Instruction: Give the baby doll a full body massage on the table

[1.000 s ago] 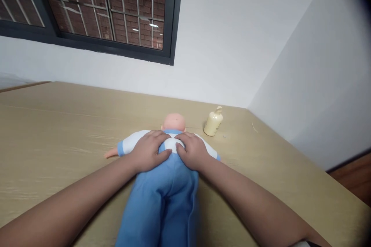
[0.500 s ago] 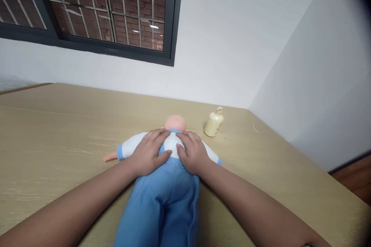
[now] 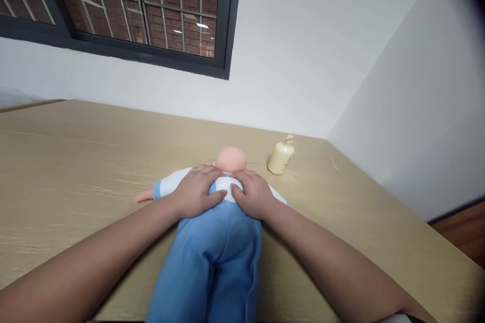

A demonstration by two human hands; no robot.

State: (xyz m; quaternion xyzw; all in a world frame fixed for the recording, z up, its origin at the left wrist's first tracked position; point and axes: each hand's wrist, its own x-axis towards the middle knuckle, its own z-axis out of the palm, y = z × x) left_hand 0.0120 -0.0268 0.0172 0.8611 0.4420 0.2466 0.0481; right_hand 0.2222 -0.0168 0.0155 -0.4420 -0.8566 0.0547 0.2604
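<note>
A baby doll (image 3: 222,232) in a white top with blue trim and blue trousers lies on the wooden table, its legs toward me. My left hand (image 3: 197,189) rests flat on the left of the doll's upper body, fingers reaching to the neck and thumb pointing inward. On the other side my right hand (image 3: 253,193) lies the same way, its thumb close to the left one. Both hands are open and touch the cloth. Between them shows a patch of the white top. The doll's head (image 3: 231,159) is smooth and bald; its right-side arm is mostly hidden.
A cream pump bottle (image 3: 281,156) stands on the table (image 3: 94,161) beyond my right hand. Near it are a small pale bit (image 3: 295,175) and a thin pale strand (image 3: 335,163). White walls and a barred window (image 3: 144,5) rise behind the table.
The doll's head looks rounder, and its two small dots no longer show. My fingertips sit closer to the head and cover more of the blue collar. The camera view has shifted slightly.
</note>
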